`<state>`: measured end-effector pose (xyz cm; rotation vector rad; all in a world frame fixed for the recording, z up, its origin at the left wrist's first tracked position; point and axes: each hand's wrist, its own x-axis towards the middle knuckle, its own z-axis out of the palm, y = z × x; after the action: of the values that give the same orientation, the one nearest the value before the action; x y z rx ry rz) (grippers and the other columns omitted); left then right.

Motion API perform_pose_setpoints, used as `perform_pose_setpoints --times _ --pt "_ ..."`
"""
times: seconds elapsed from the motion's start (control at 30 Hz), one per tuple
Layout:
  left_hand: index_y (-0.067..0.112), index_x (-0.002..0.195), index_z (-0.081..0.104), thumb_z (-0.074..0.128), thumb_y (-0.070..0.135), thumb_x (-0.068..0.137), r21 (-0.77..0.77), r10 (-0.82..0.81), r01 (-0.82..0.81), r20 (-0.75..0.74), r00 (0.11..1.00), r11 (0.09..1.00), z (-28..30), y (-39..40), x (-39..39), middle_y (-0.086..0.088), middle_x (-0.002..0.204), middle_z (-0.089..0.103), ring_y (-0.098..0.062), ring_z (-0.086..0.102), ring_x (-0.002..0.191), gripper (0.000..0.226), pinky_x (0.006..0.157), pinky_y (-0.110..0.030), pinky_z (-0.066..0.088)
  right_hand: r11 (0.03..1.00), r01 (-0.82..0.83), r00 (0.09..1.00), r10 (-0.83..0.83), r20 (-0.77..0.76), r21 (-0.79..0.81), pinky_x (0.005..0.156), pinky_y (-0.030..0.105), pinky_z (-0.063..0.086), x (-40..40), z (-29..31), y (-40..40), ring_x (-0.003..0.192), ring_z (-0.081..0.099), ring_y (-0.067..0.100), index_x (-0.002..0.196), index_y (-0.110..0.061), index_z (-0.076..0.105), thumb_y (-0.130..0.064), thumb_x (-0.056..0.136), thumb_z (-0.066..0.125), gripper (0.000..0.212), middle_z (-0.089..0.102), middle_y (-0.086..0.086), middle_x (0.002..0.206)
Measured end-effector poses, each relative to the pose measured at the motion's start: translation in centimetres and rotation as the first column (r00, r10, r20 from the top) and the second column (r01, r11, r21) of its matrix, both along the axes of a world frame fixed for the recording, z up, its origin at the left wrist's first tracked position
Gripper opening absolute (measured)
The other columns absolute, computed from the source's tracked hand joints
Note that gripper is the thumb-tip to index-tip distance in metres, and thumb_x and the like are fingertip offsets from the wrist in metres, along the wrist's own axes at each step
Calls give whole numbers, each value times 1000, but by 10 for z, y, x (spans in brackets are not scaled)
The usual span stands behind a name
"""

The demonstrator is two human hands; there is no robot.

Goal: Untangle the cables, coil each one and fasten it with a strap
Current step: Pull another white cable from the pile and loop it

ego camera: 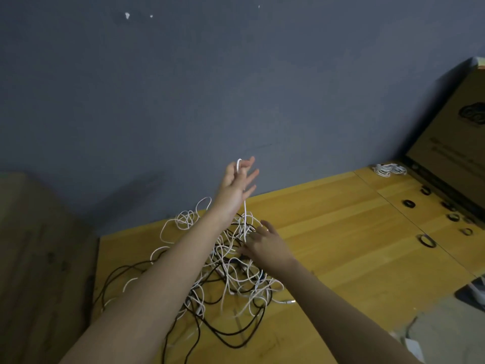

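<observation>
Head view, and the biggest thing out there is the blue-grey wall (236, 74) filling the top half. Below it, one yellow wooden table (341, 232) runs across, seams showing in its top. Far right, one cardboard box (451, 143) leans at the wall, print on its face too blurred to read.

Centre stage: one big tangle (225, 271) of white and black cables heaped on the table, loops spilling toward the left edge. How many cables are in it, I cannot tell.

Up goes the left hand (236, 185), raised high above the heap, one white cable (245, 216) looped over its index finger and pinched there against the thumb, other fingers spread, the strand dropping straight down into the pile. The right hand (265, 245) sits low on the tangle's right side, fingers spread and reaching into the cables; whether it grips any strand I cannot tell.

Back right by the box, one coiled white bundle (389, 169) lies on the table. Along the right side, about seven small black straps (426, 240) rolled into rings, scattered well apart from the heap.
</observation>
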<state>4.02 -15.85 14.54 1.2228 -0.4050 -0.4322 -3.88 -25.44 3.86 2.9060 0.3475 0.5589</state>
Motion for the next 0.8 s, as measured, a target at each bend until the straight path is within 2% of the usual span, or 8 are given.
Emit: perform_pose_setpoints --times 0.07,0.13,0.27,0.37,0.47,0.6,0.7,0.8 --pt "26 120 42 27 31 105 284 13 -104 306 952 953 -20 6 2 12 145 39 -15 45 132 22 100 -27 36 996 -72 994 66 93 59 66 29 45 -4 -3 -1 56 57 17 53 -20 58 -50 83 44 44 57 -5 52" --pt "26 141 34 27 29 105 563 -143 -218 528 837 797 -31 19 7 10 147 40 -15 45 131 37 94 -22 35 975 -105 990 83 115 198 56 29 40 -10 2 -7 56 54 18 58 -17 54 -51 86 46 44 56 -3 56" --pt "29 142 30 32 15 103 841 -555 -382 541 632 384 -37 38 6 0 139 53 -28 56 116 42 75 -33 43 704 133 984 -9 -178 697 65 25 42 -17 21 -27 76 53 4 81 -15 64 -48 89 56 34 61 -3 82" --pt "25 132 40 29 29 104 886 -686 -390 447 573 251 -41 49 9 -3 128 59 -31 55 116 30 73 -36 41 497 225 970 -35 -240 838 64 12 34 -22 25 -49 67 50 -7 94 -16 68 -21 94 59 11 52 -9 85" --pt "19 101 55 29 51 101 943 -711 -215 333 619 255 -39 50 3 2 93 63 -20 59 87 41 73 -33 45 447 295 955 -137 -262 844 65 24 36 -19 19 -63 70 51 8 97 -19 69 -20 96 56 13 52 0 88" --pt "22 67 50 39 47 100 925 -677 -141 356 644 352 -38 48 0 8 65 47 -9 46 61 42 59 -29 33 414 349 927 -287 -244 841 66 29 38 -18 11 -66 78 57 19 101 -14 70 -27 95 58 19 64 1 91" --pt "19 65 47 39 46 100 813 -381 -218 467 798 540 -42 59 20 4 60 46 -13 43 55 44 57 -30 32 327 427 867 -413 -280 843 57 33 36 -28 -3 -80 63 54 22 91 -18 71 -28 96 56 19 62 2 67" --pt "12 66 47 40 35 102 701 -11 -381 485 874 603 -42 66 37 -2 61 45 -18 43 56 43 59 -33 32 151 576 725 -550 -416 804 64 34 40 -38 -26 -101 79 61 33 87 -14 70 -22 97 54 20 68 16 82"
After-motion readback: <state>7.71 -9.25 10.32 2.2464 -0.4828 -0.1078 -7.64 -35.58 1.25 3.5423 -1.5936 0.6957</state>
